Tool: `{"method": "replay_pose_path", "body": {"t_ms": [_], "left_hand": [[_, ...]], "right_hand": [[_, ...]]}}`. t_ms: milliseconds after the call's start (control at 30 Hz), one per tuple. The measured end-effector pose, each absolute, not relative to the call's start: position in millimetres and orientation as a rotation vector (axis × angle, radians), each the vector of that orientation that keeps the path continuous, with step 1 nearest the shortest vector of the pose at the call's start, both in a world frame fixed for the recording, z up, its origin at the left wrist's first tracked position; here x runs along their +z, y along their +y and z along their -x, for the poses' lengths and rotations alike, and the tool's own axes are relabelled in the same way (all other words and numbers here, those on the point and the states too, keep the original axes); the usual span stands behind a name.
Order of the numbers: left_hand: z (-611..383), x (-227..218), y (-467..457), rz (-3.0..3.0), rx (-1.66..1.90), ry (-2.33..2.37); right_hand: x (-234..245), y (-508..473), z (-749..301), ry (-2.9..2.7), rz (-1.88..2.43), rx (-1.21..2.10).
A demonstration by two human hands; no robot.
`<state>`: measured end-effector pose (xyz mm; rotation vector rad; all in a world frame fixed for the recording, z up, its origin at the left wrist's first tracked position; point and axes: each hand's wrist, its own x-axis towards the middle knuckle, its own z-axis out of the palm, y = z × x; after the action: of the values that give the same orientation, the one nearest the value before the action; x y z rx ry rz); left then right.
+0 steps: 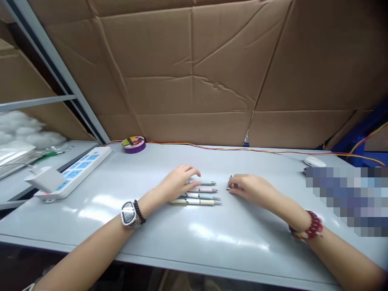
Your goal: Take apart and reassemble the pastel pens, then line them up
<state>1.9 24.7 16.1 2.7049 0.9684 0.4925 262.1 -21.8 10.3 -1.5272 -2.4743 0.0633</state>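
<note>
Pens point(200, 195) — partly beneath left hand point(179, 182)

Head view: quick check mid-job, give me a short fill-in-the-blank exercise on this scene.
1. The left hand is at a row of ____.
2. The red bracelet circles the ____ wrist.
3. The round container has a ____ side wall.
4. The white adapter sits on the ____.

Missing words: pens; right; purple; power strip.

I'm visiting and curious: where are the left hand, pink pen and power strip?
Left hand point(178, 182): head view, back of the hand.
Pink pen point(206, 190): head view, on its barrel.
Power strip point(83, 165): head view, blue socket near its middle.
</note>
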Motion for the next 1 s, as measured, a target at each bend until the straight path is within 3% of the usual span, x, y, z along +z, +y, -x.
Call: {"method": "replay_pose_path", "body": {"t_ms": [367, 767, 1000], "left_hand": [[-5.2, 15.0, 13.9, -2.747, 0.397, 0.775], [-11.7, 20.7, 10.6, -2.215, 0.769, 0.884], [-11.2, 16.2, 12.4, -2.223, 0.792, 0.792]], "right_hand": [[13.1, -28.6, -252.1, -2.443, 1.493, 0.136], [19.5, -32.8, -246.7, -2.062, 1.326, 0.096], [25.2, -37.8, -240.3, -1.981, 1.278, 0.297]]}}
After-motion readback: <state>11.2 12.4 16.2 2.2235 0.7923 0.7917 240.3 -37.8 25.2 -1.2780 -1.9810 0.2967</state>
